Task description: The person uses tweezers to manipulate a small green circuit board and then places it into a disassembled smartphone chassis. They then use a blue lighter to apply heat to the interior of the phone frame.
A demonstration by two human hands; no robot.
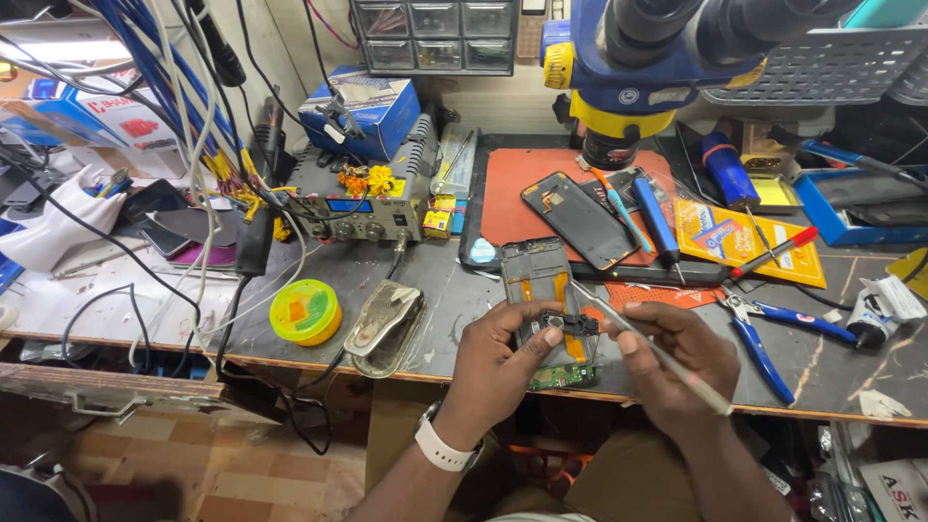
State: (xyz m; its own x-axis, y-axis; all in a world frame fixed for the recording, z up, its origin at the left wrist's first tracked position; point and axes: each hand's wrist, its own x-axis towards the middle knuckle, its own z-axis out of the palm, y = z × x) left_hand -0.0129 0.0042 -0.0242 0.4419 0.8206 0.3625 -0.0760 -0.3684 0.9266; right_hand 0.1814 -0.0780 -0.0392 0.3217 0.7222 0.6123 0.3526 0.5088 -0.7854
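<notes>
Nearest to us, at the lower middle of the frame, our left hand (498, 362) with a white wristband (440, 447) grips the opened phone frame (548, 314), thumb and fingers clamped on its lower edge where a green circuit board (563, 377) shows at the bench edge. Just right of it, our right hand (677, 362) has its fingers closed on thin metal tweezers (638, 338), whose tips sit on a small dark part (570, 324) at the middle of the frame. We judge the risk lies there: too much pressure could tear an orange flex cable (563, 288) or flick the small part off the bench, and the phone hanging over the edge could slip if our grip eases. Right of our hands lie blue-handled pliers (773, 333). At the left sit a round yellow tin (304, 311) and a metal stand (385, 329). Farther up, a separated phone screen (578, 220) rests on a red mat (503, 198) beside a blue screwdriver (655, 220). At the upper middle looms a blue and yellow microscope (628, 68), and at the upper left hangs a bundle of cables (184, 87).
</notes>
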